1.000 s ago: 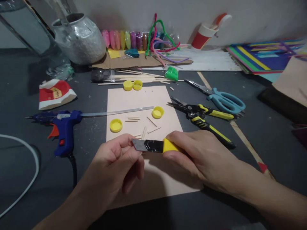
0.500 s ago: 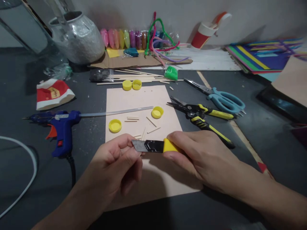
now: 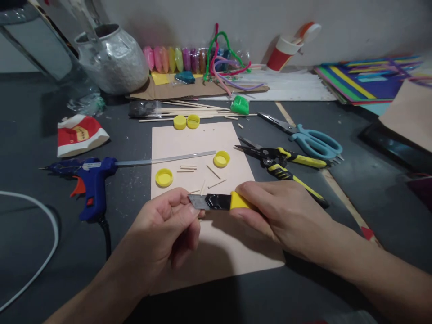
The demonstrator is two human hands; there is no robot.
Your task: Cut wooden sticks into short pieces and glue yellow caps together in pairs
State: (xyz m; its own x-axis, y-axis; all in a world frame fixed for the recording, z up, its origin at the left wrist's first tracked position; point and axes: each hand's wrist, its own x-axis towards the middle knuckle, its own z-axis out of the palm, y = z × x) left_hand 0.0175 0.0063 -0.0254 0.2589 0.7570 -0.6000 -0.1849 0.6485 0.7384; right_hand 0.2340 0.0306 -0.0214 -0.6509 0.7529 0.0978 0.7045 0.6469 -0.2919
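Observation:
My right hand (image 3: 276,211) is closed round the yellow handle of a utility knife (image 3: 218,202), its blade pointing left. The blade tip lies against the pinched thumb and fingers of my left hand (image 3: 168,225); what they hold is mostly hidden behind blade and fingertips. Both hands are above a pale sheet of paper (image 3: 216,252). Just beyond them on the sheet lie short wooden stick pieces (image 3: 187,169) and two yellow bottle caps, a left cap (image 3: 164,177) and a right cap (image 3: 222,159).
At left lies a blue glue gun (image 3: 94,184) with a long glue stick (image 3: 168,158). Pliers (image 3: 286,164) and blue-handled scissors (image 3: 313,140) are on the right. Behind the sheet are long wooden sticks (image 3: 195,110), more yellow caps (image 3: 180,122) and a metal pot (image 3: 114,60).
The view has shifted slightly. The knife blade has moved a little along my left fingertips; both hands keep their grip.

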